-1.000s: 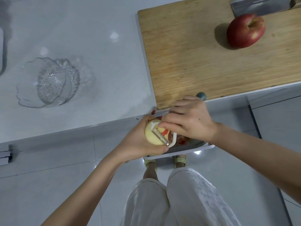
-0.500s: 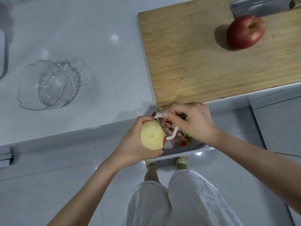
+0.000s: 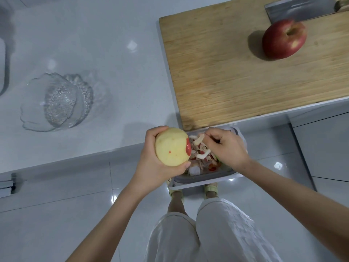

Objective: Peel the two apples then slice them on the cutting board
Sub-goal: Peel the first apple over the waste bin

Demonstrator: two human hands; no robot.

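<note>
My left hand [image 3: 151, 163] grips a mostly peeled, pale yellow apple [image 3: 171, 147] just off the counter's front edge; a patch of red skin shows on its right side. My right hand [image 3: 227, 148] hovers over the bin beside it, its fingers curled around the peeler, which is almost entirely hidden. A loose peel strip [image 3: 199, 139] lies at its fingertips. A whole red apple [image 3: 284, 39] sits at the far right of the wooden cutting board [image 3: 217, 72].
A bin [image 3: 205, 179] full of peels stands on the floor under my hands. A cleaver [image 3: 298, 8] lies at the board's far edge. A glass bowl [image 3: 56, 103] sits on the white counter [image 3: 113, 63] to the left.
My right hand pulled the peeler off the apple and moved right over the bin. My left hand turned the apple, so more peeled flesh faces up.
</note>
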